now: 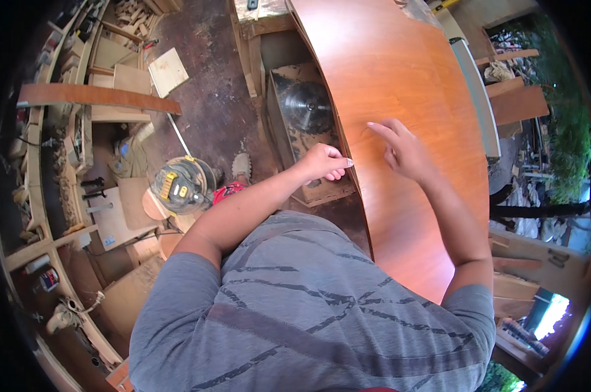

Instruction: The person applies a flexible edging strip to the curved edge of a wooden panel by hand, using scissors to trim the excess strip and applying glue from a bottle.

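Observation:
A large, glossy reddish-brown wooden panel lies to my right, its long edge running along my body. My left hand is closed at that edge, fingers curled and thumb tip against the rim. Whatever is pinched there, if anything, is too small to make out. Over the panel's surface is my right hand, its index finger stretched toward the left and the other fingers loosely curled. Nothing shows in it. A faint dark mark is beside the index fingertip; I cannot tell whether the finger touches the wood.
Below the panel's left edge stands a dusty wooden box with a round saw blade on it. A yellow-and-black shop vacuum sits on the floor at left, near my shoe. Wooden shelves with boards and offcuts line the left side.

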`<move>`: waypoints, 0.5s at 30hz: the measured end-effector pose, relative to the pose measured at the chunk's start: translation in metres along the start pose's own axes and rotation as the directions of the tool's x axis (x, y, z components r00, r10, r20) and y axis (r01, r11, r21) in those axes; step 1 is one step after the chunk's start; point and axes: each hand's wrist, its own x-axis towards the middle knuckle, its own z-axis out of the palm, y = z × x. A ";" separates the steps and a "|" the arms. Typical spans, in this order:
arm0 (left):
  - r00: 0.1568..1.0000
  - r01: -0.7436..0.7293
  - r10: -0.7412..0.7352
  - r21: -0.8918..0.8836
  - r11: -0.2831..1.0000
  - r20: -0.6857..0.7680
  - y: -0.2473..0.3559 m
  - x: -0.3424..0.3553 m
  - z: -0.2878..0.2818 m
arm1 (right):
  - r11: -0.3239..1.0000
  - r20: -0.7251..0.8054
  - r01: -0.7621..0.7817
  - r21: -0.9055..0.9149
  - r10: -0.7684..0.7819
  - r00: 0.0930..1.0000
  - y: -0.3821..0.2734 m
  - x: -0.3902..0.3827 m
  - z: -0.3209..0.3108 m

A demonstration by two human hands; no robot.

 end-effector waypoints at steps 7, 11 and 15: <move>0.991 0.089 -0.103 0.142 0.986 0.091 0.017 0.001 -0.010 | 0.598 -0.273 -0.230 0.768 0.630 0.727 -0.068 -0.081 0.049; 0.987 0.090 -0.123 0.276 0.957 0.102 0.034 0.012 -0.018 | 0.549 -0.320 -0.279 0.787 0.752 0.576 -0.108 -0.108 0.080; 0.943 0.218 -0.275 0.277 0.936 0.189 0.052 0.021 -0.036 | 0.645 -0.527 -0.278 0.712 0.752 0.396 -0.133 -0.116 0.109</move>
